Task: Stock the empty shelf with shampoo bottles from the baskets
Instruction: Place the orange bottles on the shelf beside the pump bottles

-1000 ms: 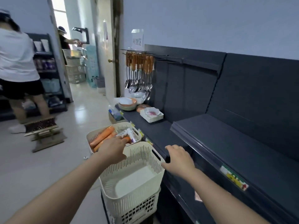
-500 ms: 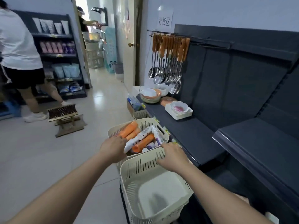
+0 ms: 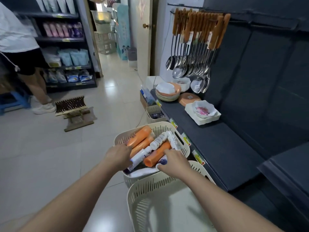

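Both the left hand point(image 3: 118, 155) and the right hand point(image 3: 173, 162) reach past the empty near basket point(image 3: 138, 183) onto the far basket's point(image 3: 160, 129) shampoo bottles point(image 3: 140, 138), ready to stock the shelf point(image 3: 217, 148); whether either grips is unclear.

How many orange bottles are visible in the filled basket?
3 orange bottles, all lying in the far cream basket: one along its left side, a second right beside that, and a third just ahead of the right hand. Others may be buried underneath.

Left hand point(image 3: 119, 156) fingertips: hidden among orange plastic shampoo bottles point(image 3: 139, 139).
Near cream slotted plastic basket point(image 3: 142, 195): cut by bottom edge.
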Available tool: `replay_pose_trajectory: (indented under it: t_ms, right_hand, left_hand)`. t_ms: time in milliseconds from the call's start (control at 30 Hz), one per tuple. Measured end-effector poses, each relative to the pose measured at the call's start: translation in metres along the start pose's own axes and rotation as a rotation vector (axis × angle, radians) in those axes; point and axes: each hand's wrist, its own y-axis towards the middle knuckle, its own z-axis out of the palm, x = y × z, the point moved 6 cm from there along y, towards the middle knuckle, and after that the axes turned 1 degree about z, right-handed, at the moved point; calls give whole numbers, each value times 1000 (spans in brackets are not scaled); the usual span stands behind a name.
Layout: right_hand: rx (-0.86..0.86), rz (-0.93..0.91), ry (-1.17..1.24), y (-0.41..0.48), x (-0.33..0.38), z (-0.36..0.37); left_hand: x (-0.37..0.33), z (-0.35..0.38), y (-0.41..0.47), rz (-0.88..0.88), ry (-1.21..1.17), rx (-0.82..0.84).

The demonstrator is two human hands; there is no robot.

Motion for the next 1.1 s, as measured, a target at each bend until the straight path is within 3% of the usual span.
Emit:
replay_pose_trajectory:
  t_ms: [533, 900, 1000, 1100]
  right_hand:
    - [127, 254, 245, 153, 21, 80]
    - [233, 455, 420, 237, 7, 100]
    - [259, 454, 422, 249, 5, 96]
    - [279, 495, 489, 252, -4, 97]
  left_hand:
    - [44, 77, 180, 236, 26, 120]
    - [58, 125, 228, -52, -579, 296]
    - [59, 128, 228, -51, -617, 288]
    - [63, 131, 227, -52, -695, 391]
